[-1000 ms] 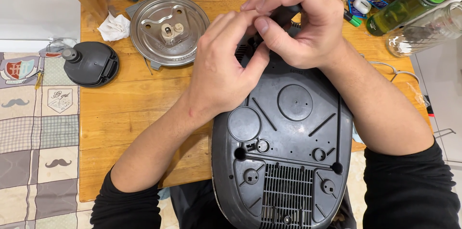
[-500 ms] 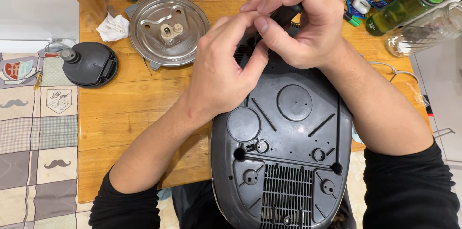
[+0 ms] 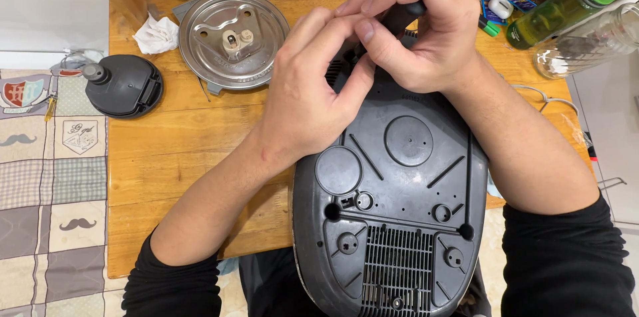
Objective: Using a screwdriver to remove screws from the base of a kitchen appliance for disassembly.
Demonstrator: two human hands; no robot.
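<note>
Dark plastic appliance base (image 3: 399, 210): right hand (image 3: 426, 30) fingers grasp a black handle (image 3: 403, 16), left hand (image 3: 313, 90) pinching

A dark grey plastic appliance base (image 3: 393, 204) lies bottom-up, partly on the near edge of a wooden table and partly over the person's lap. Its underside shows two raised round discs, several small screw wells, thin moulded ribs and a slatted vent grille near the person. At its far end, a black handle-like part (image 3: 401, 16) sticks up, mostly covered. Both hands close around that part, fingertips pinched together on it.
</note>
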